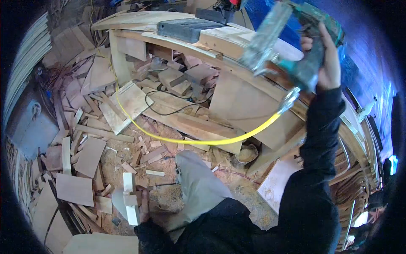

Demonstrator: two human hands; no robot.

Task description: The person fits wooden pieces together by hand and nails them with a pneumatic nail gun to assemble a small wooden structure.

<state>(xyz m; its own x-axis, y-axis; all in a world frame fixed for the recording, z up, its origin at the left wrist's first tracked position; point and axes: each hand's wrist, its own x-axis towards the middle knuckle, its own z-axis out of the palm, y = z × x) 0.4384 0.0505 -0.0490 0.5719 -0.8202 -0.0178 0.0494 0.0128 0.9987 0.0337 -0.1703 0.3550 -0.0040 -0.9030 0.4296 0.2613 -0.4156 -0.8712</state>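
My right hand [331, 61] is raised at the upper right, its fingers wrapped round the handle of a green and silver nail gun [270, 36], which is slightly blurred. A yellow air hose [215, 141] runs from the bottom of its handle and sags to the left. Low on the left, my left hand [145, 207] grips a short, pale wooden block [129, 181]. A brownish part crosses the middle of the block; whether it is a finger or another piece of wood I cannot tell. Most of the left hand's fingers are hidden.
A wooden workbench [237, 63] curves across the view, with a dark case [179, 30] on top. Under it lies a heap of wood offcuts [173, 78] and a black cable [169, 113]. Boards [75, 189], scraps and sawdust cover the floor around my legs [198, 182].
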